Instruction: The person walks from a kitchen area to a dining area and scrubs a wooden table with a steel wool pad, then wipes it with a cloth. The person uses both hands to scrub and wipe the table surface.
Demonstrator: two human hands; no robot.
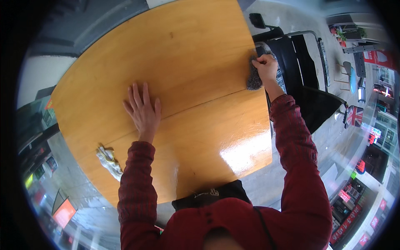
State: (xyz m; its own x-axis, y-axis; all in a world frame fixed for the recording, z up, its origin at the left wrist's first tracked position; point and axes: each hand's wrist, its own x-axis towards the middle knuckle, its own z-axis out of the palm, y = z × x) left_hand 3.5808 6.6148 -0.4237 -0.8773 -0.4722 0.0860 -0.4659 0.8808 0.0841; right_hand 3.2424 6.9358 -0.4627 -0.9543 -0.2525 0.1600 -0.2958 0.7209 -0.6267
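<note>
My left hand (143, 114) rests flat on a varnished wooden tabletop (162, 65), fingers spread and holding nothing. At the table's right edge, my right hand (267, 68) grips a grey steel-wool scouring pad (254, 75). The pad lies against the wood and reaches to the rim; part of it is hidden by my fingers. Left of my left forearm is a crumpled white cloth (109, 162), partly covered by my sleeve. A dark seam crosses the tabletop between my hands, and a bright reflection shines near the right front corner.
A black chair with a metal frame (303, 59) stands against the table's right side. Black fabric (215, 193) lies between my body and the front edge. Farther right are a stool with a blue seat (352, 79) and shop fronts. An orange panel (64, 214) stands at lower left.
</note>
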